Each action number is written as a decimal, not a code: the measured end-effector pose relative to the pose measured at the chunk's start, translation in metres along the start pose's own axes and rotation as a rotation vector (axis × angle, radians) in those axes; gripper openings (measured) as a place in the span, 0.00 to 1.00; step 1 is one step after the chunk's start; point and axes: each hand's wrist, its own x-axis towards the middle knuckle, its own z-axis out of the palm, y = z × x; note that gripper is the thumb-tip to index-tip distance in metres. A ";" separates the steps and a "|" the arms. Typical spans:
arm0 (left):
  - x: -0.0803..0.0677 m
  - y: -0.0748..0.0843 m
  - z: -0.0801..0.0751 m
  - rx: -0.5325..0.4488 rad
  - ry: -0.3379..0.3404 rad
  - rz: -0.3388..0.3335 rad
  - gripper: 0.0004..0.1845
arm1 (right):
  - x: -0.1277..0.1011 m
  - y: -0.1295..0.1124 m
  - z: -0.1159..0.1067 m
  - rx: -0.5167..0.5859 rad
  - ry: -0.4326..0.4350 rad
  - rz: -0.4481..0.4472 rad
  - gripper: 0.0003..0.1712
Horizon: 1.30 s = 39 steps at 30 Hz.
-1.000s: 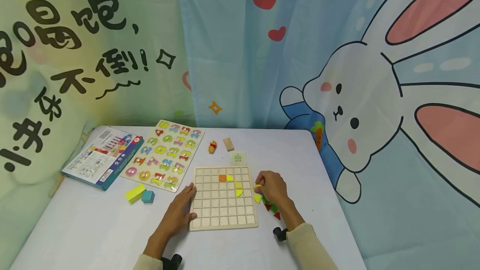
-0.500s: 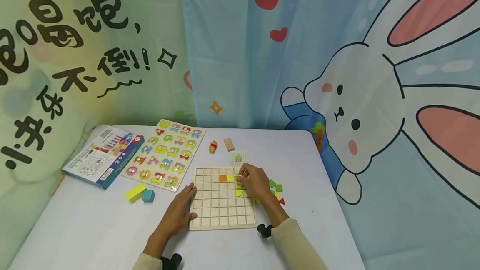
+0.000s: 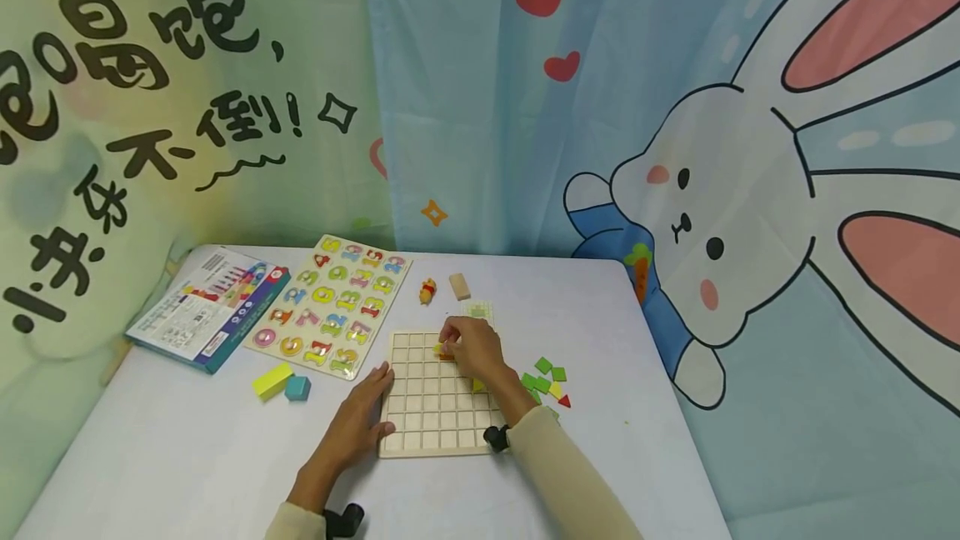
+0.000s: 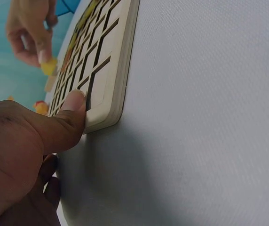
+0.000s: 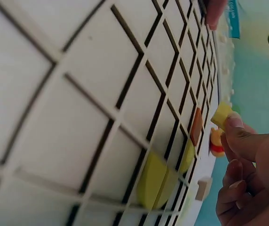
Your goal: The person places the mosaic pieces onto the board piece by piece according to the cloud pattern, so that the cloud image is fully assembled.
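Observation:
The wooden grid board [image 3: 431, 427] lies on the white table, its cells bordered by thin raised ridges. My left hand [image 3: 360, 411] rests along its left edge, thumb on the rim. Thumb and fingers of my right hand [image 3: 474, 350] pinch a small yellow tile [image 5: 222, 113] above the far rows. In the right wrist view, an orange tile [image 5: 197, 126] and a yellow tile with a curved edge [image 5: 151, 180] sit in cells. The right hand partly hides these tiles in the head view.
Loose green tiles [image 3: 543, 365] and a red triangle [image 3: 565, 401] lie right of the board. Behind it are a patterned card [image 3: 480, 309], a wooden block [image 3: 459, 287] and a bear figure [image 3: 427, 291]. A number puzzle board [image 3: 330, 307], box [image 3: 210, 307] and yellow block [image 3: 272, 382] are left.
My right hand has moved left from the loose tiles to the far middle of the board, carrying the yellow tile. My left hand stays at the board's edge.

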 end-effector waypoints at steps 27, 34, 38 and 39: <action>0.000 -0.002 0.002 0.000 -0.006 -0.007 0.46 | -0.016 0.011 -0.004 0.134 -0.029 0.050 0.13; -0.001 -0.002 0.002 0.006 0.003 0.019 0.46 | -0.053 0.047 -0.034 0.256 0.082 0.068 0.15; -0.001 -0.002 0.001 0.009 0.010 0.024 0.46 | -0.077 0.064 -0.050 0.224 0.089 0.121 0.16; -0.001 -0.002 0.001 0.009 0.011 0.024 0.46 | -0.083 0.066 -0.052 0.206 0.080 0.139 0.16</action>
